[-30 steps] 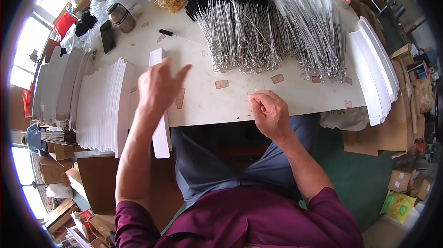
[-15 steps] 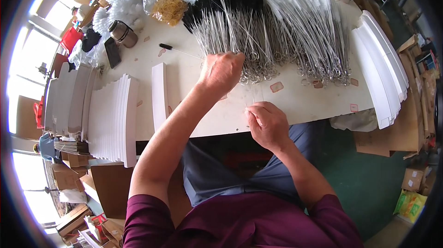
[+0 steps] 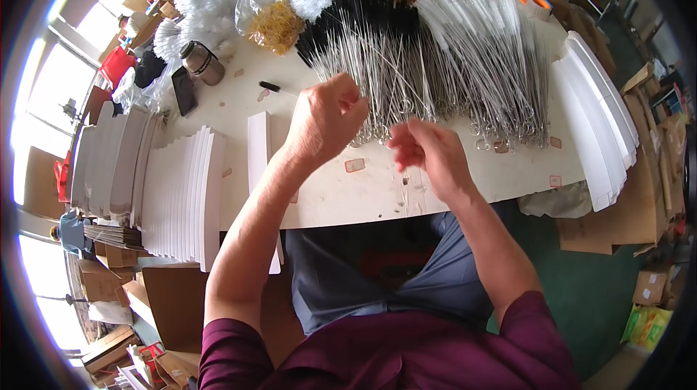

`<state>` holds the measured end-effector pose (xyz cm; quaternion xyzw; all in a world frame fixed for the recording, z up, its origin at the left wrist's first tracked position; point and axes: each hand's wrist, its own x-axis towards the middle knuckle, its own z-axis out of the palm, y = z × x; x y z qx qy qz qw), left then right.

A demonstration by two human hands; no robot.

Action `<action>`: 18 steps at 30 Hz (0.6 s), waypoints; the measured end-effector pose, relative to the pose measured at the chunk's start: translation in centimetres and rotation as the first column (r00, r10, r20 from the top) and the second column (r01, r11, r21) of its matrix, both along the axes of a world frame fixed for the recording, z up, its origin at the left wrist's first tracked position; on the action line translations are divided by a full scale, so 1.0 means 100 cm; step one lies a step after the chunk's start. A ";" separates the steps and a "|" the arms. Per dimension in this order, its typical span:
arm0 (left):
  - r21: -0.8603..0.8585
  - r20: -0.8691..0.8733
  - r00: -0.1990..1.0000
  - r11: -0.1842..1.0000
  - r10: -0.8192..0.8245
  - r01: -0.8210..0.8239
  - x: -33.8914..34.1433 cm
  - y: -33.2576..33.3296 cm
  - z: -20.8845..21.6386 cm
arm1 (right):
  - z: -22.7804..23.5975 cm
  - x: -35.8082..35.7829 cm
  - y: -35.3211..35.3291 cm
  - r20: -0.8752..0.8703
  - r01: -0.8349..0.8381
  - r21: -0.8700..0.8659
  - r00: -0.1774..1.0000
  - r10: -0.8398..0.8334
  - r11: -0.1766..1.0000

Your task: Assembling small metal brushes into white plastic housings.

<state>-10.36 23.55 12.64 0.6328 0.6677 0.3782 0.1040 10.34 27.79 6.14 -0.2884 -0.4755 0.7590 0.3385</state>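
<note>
Head view: a heap of long wire-handled brushes (image 3: 406, 56), black-bristled and white, lies across the far side of the worktable (image 3: 327, 194). A person's left hand (image 3: 330, 111) is clenched at the looped handle ends, apparently around a brush; the right hand (image 3: 428, 150) hovers alongside, fingers half curled, its hold unclear. Most brushes look unsorted; white cards (image 3: 185, 194) sit stacked left.
</note>
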 end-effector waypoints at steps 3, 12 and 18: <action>0.020 -0.059 0.998 1.000 -0.013 0.014 0.002 -0.009 0.000 | 0.013 -0.041 0.036 -0.076 -0.154 -0.088 0.986 0.147 0.984; 0.050 -0.021 0.993 0.991 -0.120 0.121 0.003 -0.029 -0.001 | 0.017 -0.099 0.129 -0.031 -0.140 -0.151 0.990 0.137 0.979; 0.235 0.227 0.972 0.972 -0.055 0.000 -0.014 -0.042 0.008 | 0.024 -0.107 0.115 0.033 -0.123 -0.038 0.992 0.124 0.992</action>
